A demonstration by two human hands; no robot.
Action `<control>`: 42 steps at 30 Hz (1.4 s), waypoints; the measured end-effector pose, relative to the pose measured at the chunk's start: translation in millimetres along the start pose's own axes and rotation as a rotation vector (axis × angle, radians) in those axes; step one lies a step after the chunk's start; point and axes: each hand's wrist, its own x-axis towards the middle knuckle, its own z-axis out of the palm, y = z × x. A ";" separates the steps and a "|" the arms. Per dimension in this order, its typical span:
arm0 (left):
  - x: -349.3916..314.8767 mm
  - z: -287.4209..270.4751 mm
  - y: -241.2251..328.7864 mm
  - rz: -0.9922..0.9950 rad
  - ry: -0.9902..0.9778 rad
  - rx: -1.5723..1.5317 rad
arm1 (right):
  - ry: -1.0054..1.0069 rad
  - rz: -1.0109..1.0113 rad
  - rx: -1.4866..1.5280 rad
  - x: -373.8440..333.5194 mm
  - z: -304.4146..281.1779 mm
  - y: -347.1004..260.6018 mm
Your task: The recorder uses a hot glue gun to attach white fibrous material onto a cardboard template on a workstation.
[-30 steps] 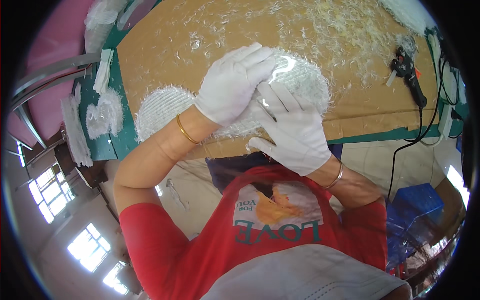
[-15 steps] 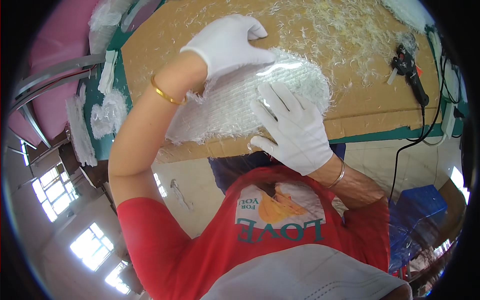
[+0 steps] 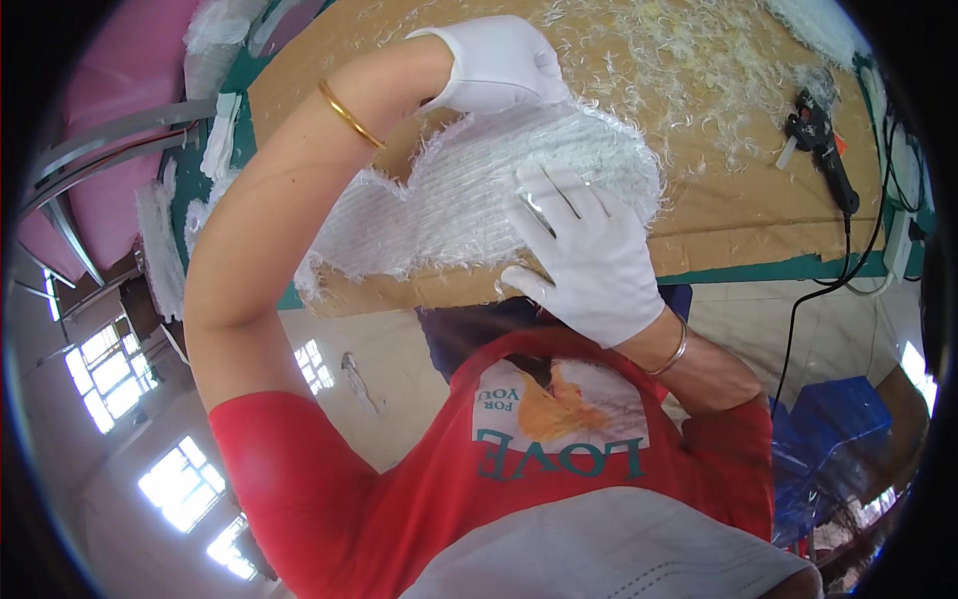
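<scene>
A white piece of shaggy, ribbed fabric point(image 3: 429, 215) with a fringed, curved outline lies on a cardboard sheet. My left hand point(image 3: 504, 65), in a white glove, is curled closed at the fabric's far edge; whatever its fingers grip is hidden from view. My right hand point(image 3: 594, 255), gloved in white too, rests flat on the fabric's near right part with fingers stretched and apart. Small shiny glints show between those fingers, and I cannot make out their source.
Loose white and yellowish fibres point(image 3: 699, 70) are strewn over the cardboard point(image 3: 758, 200). A black glue gun point(image 3: 823, 150) with a cable lies at the right. White fluffy pieces point(image 3: 155, 235) sit on the green table's left side, and a blue bin point(image 3: 843, 414) stands at the lower right.
My left hand has moved right and closed from a spread curl into a fist. The glossy patch on the fabric beside it is gone. My right hand has stayed in place.
</scene>
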 end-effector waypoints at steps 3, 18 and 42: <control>-2.4 -1.4 5.5 -0.021 0.019 0.076 | -0.017 0.010 0.032 0.3 -0.2 -1.8; 6.4 -10.5 -15.7 -0.121 -0.040 -0.399 | -0.056 0.028 -0.039 -0.3 0.0 -0.7; -31.0 69.7 -29.8 0.786 0.905 0.878 | 0.079 -0.006 0.024 -2.1 5.8 3.0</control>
